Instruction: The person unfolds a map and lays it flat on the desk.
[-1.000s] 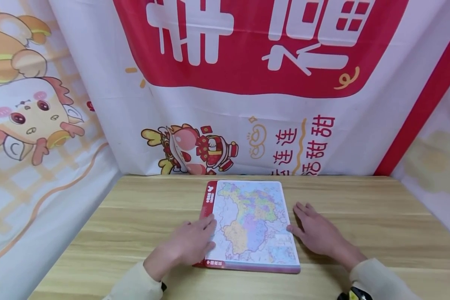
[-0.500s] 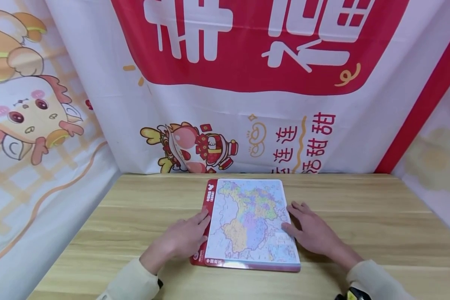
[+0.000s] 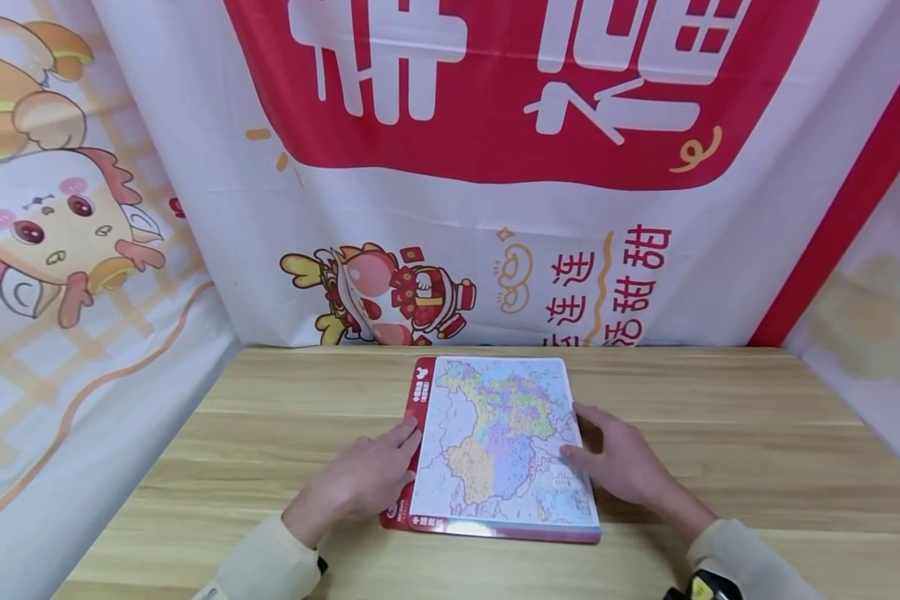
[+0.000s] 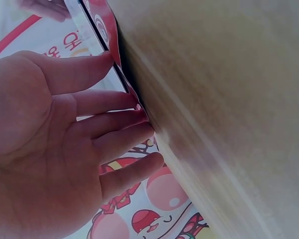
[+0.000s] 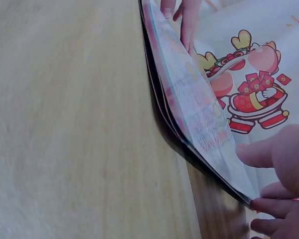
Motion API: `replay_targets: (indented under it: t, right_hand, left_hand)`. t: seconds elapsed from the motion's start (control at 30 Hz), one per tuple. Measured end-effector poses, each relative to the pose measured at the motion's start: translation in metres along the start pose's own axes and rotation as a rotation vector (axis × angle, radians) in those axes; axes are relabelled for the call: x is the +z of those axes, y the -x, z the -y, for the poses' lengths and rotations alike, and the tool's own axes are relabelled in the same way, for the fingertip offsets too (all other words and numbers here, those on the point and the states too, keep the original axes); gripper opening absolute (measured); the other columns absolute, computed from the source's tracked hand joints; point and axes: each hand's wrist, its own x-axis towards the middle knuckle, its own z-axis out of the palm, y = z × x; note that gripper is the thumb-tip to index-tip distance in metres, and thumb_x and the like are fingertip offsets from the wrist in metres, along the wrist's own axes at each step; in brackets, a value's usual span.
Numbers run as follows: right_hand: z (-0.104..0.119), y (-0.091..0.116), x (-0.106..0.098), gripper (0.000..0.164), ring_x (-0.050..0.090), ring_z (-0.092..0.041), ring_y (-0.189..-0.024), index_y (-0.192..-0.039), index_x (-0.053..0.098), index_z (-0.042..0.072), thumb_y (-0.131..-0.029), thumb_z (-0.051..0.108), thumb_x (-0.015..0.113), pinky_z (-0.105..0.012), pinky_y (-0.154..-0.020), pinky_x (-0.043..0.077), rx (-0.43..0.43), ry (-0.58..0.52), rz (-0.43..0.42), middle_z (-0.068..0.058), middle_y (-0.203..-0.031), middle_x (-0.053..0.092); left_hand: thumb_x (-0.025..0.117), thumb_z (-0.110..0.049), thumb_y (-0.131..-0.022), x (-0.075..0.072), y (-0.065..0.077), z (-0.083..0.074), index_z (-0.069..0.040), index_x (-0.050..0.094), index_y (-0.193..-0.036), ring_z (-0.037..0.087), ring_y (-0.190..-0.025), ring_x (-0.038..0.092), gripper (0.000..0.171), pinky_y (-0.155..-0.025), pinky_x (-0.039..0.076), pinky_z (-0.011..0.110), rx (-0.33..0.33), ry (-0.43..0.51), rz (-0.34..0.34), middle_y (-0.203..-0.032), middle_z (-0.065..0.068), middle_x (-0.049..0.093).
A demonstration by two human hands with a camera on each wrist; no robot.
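Observation:
A flat map board (image 3: 495,442) with a red left border lies on the wooden table, its printed side up. Along its left border, my left hand (image 3: 371,475) rests with the fingers fairly straight. In the left wrist view, that thumb and the fingertips meet the red edge (image 4: 107,30). My right hand (image 3: 626,458) holds the board's right edge, the thumb over the printed face and the fingers at the side. From the right wrist view, the map board (image 5: 209,119) shows more than one layer along its edge. Some right fingertips are hidden in the head view.
The wooden table (image 3: 757,433) extends to both sides of the board. A white and red printed cloth (image 3: 495,208) hangs at the table's back edge. Another printed cloth (image 3: 120,333) hangs on the left.
My left hand slid slightly left onto the red border. The right hand came in from beside the board to its right edge, its fingers now less visible from above.

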Motion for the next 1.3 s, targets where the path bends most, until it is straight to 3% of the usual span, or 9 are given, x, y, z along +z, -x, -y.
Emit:
replay_targets:
  t: [0.13, 0.23, 0.37, 0.6, 0.87, 1.03, 1.3]
  right_hand:
    - [0.0, -0.001, -0.001, 0.069, 0.057, -0.042, -0.142, -0.16, 0.046, 0.006, -0.1, 0.021, 0.075, -0.055, -0.116, 0.051, 0.011, -0.14, -0.071, -0.022, -0.154, 0.058]
    - [0.003, -0.004, -0.002, 0.06, 0.071, -0.033, -0.123, -0.155, 0.054, 0.008, -0.098, 0.013, 0.075, -0.037, -0.094, 0.064, 0.062, -0.251, -0.136, -0.021, -0.142, 0.068]
    - [0.008, -0.007, -0.005, 0.052, 0.073, -0.023, -0.109, -0.148, 0.063, 0.008, -0.098, 0.012, 0.076, -0.023, -0.073, 0.06, 0.148, -0.352, -0.193, -0.019, -0.136, 0.072]
    - [0.013, -0.009, -0.009, 0.047, 0.07, -0.023, -0.112, -0.143, 0.067, 0.01, -0.098, 0.015, 0.076, -0.025, -0.08, 0.062, 0.201, -0.365, -0.201, -0.018, -0.136, 0.073]
    - [0.021, -0.007, -0.019, 0.043, 0.071, -0.024, -0.11, -0.142, 0.069, 0.016, -0.099, 0.017, 0.075, -0.022, -0.076, 0.06, 0.162, -0.334, -0.237, -0.016, -0.134, 0.074]
    - [0.026, -0.003, -0.034, 0.042, 0.072, -0.023, -0.11, -0.141, 0.07, 0.016, -0.099, 0.018, 0.074, -0.019, -0.075, 0.061, 0.121, -0.335, -0.275, -0.014, -0.136, 0.074]
    - [0.025, 0.005, -0.069, 0.045, 0.066, -0.024, -0.122, -0.147, 0.065, 0.025, -0.103, 0.032, 0.071, -0.013, -0.076, 0.056, 0.172, -0.31, -0.34, -0.01, -0.143, 0.07]
  left_hand:
    - [0.065, -0.029, -0.106, 0.0, 0.0, -0.001, -0.008, 0.041, -0.163, 0.032, -0.162, 0.034, 0.066, -0.125, 0.04, 0.061, -0.001, -0.006, -0.002, -0.176, 0.009, 0.031]
    - [0.065, -0.03, -0.106, 0.0, 0.0, -0.001, -0.008, 0.04, -0.164, 0.032, -0.162, 0.033, 0.066, -0.125, 0.039, 0.062, -0.005, -0.005, 0.001, -0.176, 0.009, 0.03]
    - [0.064, -0.03, -0.106, -0.001, 0.001, -0.002, -0.008, 0.04, -0.164, 0.032, -0.163, 0.031, 0.066, -0.126, 0.037, 0.062, -0.008, -0.004, 0.005, -0.177, 0.009, 0.029]
    - [0.063, -0.03, -0.107, 0.0, 0.002, -0.003, -0.008, 0.039, -0.164, 0.032, -0.163, 0.031, 0.066, -0.126, 0.037, 0.063, -0.006, -0.013, -0.003, -0.177, 0.01, 0.029]
    - [0.061, -0.03, -0.108, 0.001, 0.0, -0.003, -0.007, 0.04, -0.164, 0.031, -0.163, 0.031, 0.064, -0.127, 0.035, 0.063, -0.011, -0.026, -0.006, -0.176, 0.01, 0.029]
    - [0.059, -0.028, -0.109, 0.0, 0.001, -0.004, -0.005, 0.041, -0.163, 0.032, -0.163, 0.032, 0.062, -0.127, 0.036, 0.062, -0.001, -0.034, -0.015, -0.176, 0.012, 0.03]
    - [0.062, -0.031, -0.107, 0.002, 0.0, -0.003, -0.005, 0.042, -0.162, 0.031, -0.162, 0.033, 0.064, -0.126, 0.037, 0.062, 0.002, -0.051, -0.02, -0.176, 0.012, 0.03]
